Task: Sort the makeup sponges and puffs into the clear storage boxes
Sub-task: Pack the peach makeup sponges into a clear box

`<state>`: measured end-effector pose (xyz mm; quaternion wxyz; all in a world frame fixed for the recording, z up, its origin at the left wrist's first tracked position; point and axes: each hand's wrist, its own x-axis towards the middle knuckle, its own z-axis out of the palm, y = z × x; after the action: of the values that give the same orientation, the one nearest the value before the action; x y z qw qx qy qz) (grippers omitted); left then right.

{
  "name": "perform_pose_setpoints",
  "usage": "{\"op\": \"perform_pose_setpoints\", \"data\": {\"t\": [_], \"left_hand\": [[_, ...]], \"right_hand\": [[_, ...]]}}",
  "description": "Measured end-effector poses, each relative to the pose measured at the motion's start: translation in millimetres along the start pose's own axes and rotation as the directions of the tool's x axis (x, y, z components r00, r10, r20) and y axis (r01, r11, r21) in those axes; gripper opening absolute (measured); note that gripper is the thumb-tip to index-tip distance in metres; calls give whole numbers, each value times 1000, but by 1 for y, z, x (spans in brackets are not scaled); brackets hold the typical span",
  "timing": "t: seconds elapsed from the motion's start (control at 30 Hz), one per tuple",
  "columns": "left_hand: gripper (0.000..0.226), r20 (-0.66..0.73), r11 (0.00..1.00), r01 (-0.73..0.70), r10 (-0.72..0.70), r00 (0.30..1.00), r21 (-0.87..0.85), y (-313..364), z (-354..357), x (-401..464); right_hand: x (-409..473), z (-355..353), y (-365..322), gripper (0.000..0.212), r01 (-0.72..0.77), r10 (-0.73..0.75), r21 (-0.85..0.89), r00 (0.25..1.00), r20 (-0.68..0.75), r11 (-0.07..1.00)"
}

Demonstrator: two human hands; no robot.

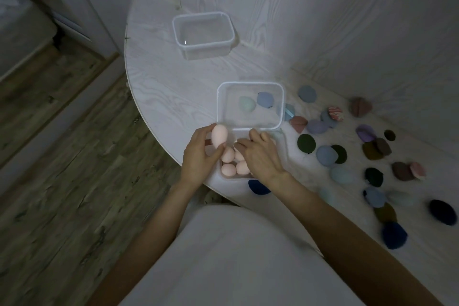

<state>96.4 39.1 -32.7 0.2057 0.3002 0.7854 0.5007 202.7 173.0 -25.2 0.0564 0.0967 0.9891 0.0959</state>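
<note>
1. The table (161, 97) is white with a curved near-left edge. The person stands at that edge, and both forearms reach in from below.
2. Three clear boxes stand in a line running away from the person. The far box (203, 35) holds nothing and stands well apart. The middle box (250, 105) holds a green sponge (247, 104) and a blue sponge (265, 100). The near box (224, 174) sits close to the table edge and holds several pink sponges (228, 169).
3. The loose puffs (306, 143) and sponges are scattered to the right of the boxes, so the right arm is the nearer one for picking them up.
4. The left hand (198, 154) grips one pink egg-shaped sponge (219, 137) at the near box's far-left corner. The sponge's long axis runs roughly upright in the view, with its top just beside the middle box's near rim.
5. The right hand (260, 154) rests over the near box with its fingers curled down among the pink sponges. Whether it holds one cannot be told.
6. Judgement: the held sponge lies just left of the open room in the near box, so a short lowering toward the right places it. The close table edge leaves little margin on the near side.
</note>
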Motion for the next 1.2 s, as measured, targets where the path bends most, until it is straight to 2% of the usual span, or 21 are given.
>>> {"op": "perform_pose_setpoints", "data": {"t": [0.1, 0.2, 0.27, 0.4, 0.53, 0.6, 0.67, 0.77, 0.8, 0.93, 1.03, 1.07, 1.17, 1.2], "left_hand": [[50, 28, 975, -106, 102, 994, 195, 1, 3, 2], [52, 126, 894, -281, 252, 959, 349, 5, 1, 7], [51, 193, 834, -390, 341, 920, 390, 9, -2, 12], [30, 195, 667, -534, 516, 834, 519, 8, -6, 26], [21, 358, 518, -666, 575, 736, 536, 6, -5, 30], [19, 433, 463, -694, 553, 712, 551, 14, -5, 35], [16, 499, 385, -705, 510, 701, 596, 21, -4, 41], [8, 609, 264, -712, 378, 697, 651, 26, 0, 39], [14, 638, 223, -713, 327, 697, 665, 27, 1, 38], [23, 713, 68, -727, 149, 685, 684, 28, 9, 37], [11, 724, -104, -719, 18, 690, 687, 37, 17, 33], [15, 716, -111, -715, -40, 697, 690, 40, 21, 34], [31, 702, 65, -703, -167, 692, 708, 48, 35, 42], [31, 690, 81, -687, -152, 708, 722, 52, 37, 43]], "right_hand": [[1, 5, 5, 29, -32, 32, 30, 999, -3, 999], [-1, 9, 9, 21, -25, 53, 193, 989, -141, 981], [-4, 12, 11, 15, -33, 96, 289, 974, -207, 957], [-4, 18, 11, 12, -90, 150, 277, 968, -203, 957], [-6, 19, 8, 11, -132, 205, 312, 955, -213, 941], [-6, 20, 8, 11, -152, 226, 327, 953, -203, 933], [-6, 20, 9, 21, -171, 251, 357, 949, -191, 918], [-6, 22, 11, 21, -163, 267, 399, 939, -218, 902], [-6, 23, 11, 21, -160, 272, 411, 935, -229, 897], [-6, 25, 9, 22, -159, 285, 420, 923, -258, 893], [-7, 25, 8, 18, -158, 274, 409, 931, -241, 899], [-7, 24, 7, 21, -163, 276, 412, 933, -229, 896], [-7, 20, 7, 29, -183, 280, 412, 941, -188, 893], [-7, 18, 8, 30, -187, 276, 400, 945, -178, 897]]}}
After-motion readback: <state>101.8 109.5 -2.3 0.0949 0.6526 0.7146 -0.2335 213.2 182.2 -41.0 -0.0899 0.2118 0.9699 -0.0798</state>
